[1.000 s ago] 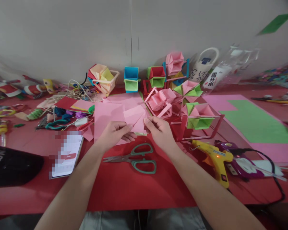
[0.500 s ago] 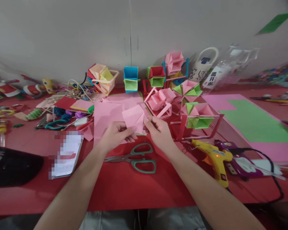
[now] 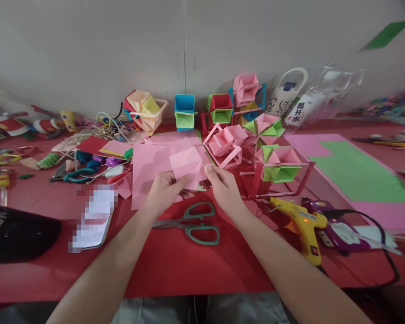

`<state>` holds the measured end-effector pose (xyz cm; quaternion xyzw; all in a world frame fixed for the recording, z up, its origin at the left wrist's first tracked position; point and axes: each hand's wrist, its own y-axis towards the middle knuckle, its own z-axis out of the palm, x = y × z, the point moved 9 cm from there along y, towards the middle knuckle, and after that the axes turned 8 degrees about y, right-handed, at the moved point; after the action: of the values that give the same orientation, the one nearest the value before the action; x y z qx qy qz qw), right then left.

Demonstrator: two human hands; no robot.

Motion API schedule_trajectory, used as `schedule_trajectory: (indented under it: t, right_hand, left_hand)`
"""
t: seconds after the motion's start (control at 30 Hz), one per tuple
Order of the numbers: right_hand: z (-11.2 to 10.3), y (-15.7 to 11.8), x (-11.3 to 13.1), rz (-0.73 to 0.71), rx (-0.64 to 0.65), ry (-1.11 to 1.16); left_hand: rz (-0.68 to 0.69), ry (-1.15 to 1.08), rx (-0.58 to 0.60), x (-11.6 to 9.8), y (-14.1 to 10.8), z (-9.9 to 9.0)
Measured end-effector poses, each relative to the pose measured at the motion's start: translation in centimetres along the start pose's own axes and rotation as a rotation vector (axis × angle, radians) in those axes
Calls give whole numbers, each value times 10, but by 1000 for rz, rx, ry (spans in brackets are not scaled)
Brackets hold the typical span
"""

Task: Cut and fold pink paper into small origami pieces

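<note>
A small folded pink paper [image 3: 186, 164] is held between my two hands, above larger pink sheets [image 3: 150, 164] on the red table. My left hand [image 3: 165, 191] grips its lower left part, thumb on top and fingers beneath. At its right edge, my right hand [image 3: 224, 186] pinches a corner between thumb and forefinger. Green-handled scissors [image 3: 189, 222] lie just below the hands, blades pointing left.
Folded paper models [image 3: 280, 164] stand behind and to the right. A yellow glue gun [image 3: 303, 225] and purple power strip [image 3: 340, 231] are at right. A phone [image 3: 94, 220] and black object [image 3: 18, 234] lie left; bottles [image 3: 305, 108] stand behind.
The folded pink paper has shifted slightly left and its right part has opened out a little. My right hand has moved slightly to the right, still pinching the edge.
</note>
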<state>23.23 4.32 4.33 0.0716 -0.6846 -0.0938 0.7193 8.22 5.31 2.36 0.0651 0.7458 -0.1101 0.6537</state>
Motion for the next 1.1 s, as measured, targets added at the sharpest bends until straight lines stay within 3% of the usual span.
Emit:
schedule_trajectory:
  t: [0.2,0.4,0.73,1.1]
  right_hand:
    - [17,-2,-7,64,122,38]
    - [8,2,-15,55,68,113]
    - [-3,5,-13,46,-7,159]
    - [-8,6,-5,9,-39,61]
  left_hand:
    - [25,107,45,-4,-1,2]
    - [4,101,114,-4,-2,8]
    - [-6,151,110,0,-1,8]
    - [-17,147,161,2,-2,12]
